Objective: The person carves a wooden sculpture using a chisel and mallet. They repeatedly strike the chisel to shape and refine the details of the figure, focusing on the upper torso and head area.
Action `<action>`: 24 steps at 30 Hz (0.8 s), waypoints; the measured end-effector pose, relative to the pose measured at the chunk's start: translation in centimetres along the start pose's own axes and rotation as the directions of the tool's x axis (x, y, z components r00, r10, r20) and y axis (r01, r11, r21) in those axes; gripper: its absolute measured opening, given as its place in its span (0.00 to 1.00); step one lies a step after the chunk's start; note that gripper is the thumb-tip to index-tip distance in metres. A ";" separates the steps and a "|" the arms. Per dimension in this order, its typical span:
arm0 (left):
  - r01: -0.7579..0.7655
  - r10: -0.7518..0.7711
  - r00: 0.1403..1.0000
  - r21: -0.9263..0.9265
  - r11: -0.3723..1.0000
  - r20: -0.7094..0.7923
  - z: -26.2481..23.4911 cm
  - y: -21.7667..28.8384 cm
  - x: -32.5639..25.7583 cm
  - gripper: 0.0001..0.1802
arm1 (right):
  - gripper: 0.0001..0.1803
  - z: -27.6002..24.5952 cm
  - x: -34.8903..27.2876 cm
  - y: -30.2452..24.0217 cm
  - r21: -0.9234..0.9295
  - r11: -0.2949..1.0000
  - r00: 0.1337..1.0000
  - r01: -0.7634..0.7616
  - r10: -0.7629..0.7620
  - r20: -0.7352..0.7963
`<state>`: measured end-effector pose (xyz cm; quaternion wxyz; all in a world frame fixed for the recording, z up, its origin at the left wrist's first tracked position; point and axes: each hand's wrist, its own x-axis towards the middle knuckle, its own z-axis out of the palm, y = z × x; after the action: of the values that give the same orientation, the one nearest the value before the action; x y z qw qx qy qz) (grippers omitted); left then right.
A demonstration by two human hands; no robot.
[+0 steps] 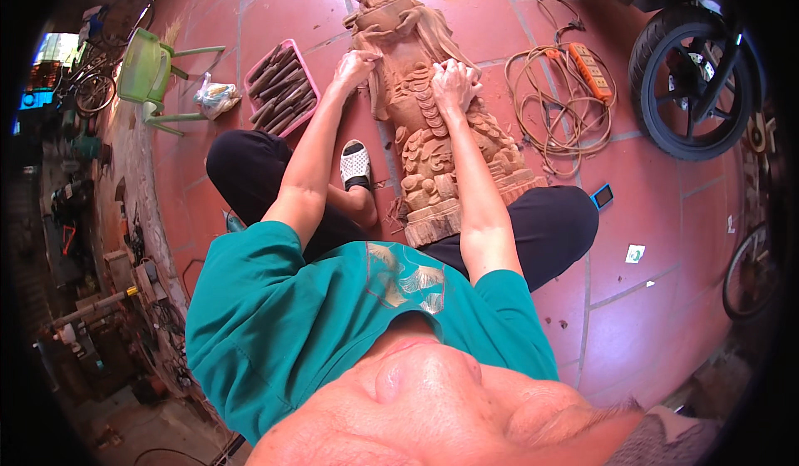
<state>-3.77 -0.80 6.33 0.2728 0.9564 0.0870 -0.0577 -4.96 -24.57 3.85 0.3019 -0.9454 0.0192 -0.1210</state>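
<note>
- The carved wooden statue (pixel 424 129) lay on the floor (pixel 637 191), base nearest.
- I judged light, steady pressure best over its relief.
- Right hand (pixel 455 87) curled against its middle, left hand (pixel 355 68) bent at its left edge; whether either gripped anything, I couldn't tell.

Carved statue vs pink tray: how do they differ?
Size: the carved wooden statue is much longer than the pink tray.
Look: the statue is brown and heavily carved; the tray is pink, filled with dark rod-shaped tools.
Contact: the right hand is on the statue; no hand touches the tray.
Shared: both lie on the red tiled floor.
</note>
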 end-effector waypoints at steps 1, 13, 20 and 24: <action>-0.001 0.002 0.999 0.022 1.000 -0.053 -0.3 0.2 0.0 0.19 | 0.15 0.1 0.1 0.1 0.002 1.000 1.000 -0.001 0.001 -0.010; -0.425 0.463 0.878 0.643 0.638 0.121 -2.8 0.3 3.6 0.10 | 0.15 -0.1 -0.4 -0.5 0.027 1.000 0.999 0.013 -0.012 -0.038; -0.523 0.424 0.852 0.513 0.681 0.306 -2.6 2.1 2.3 0.09 | 0.17 -0.1 -0.1 0.2 0.004 1.000 0.999 -0.019 0.019 -0.025; -0.370 0.398 0.909 0.674 0.640 0.122 -4.0 -0.7 5.3 0.12 | 0.17 0.1 -0.1 -0.6 0.031 0.999 1.000 -0.012 0.012 -0.003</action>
<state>1.52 2.66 8.51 -0.0941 0.9856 -0.1401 -0.0083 -5.04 -24.00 4.15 0.3171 -0.9403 0.0236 -0.1211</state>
